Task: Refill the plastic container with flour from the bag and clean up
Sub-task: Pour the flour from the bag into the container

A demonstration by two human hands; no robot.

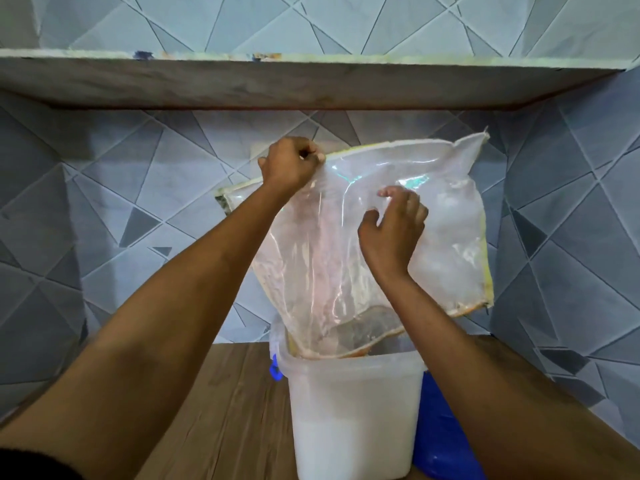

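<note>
A clear plastic flour bag (446, 233) with a yellow-edged seam hangs upside down, its open mouth tucked into the top of a translucent white plastic container (353, 410). White flour shows through the container's lower half. My left hand (289, 164) is clenched on the bag's upper left corner. My right hand (393, 230) pinches the film near the bag's middle. The bag looks nearly empty, dusted with flour inside.
The container stands on a wooden counter (225, 393). A blue lid (440, 441) lies behind the container to the right, and a blue clip (276, 368) sticks out at its left rim. A shelf (311, 81) runs overhead; tiled walls close in behind and on both sides.
</note>
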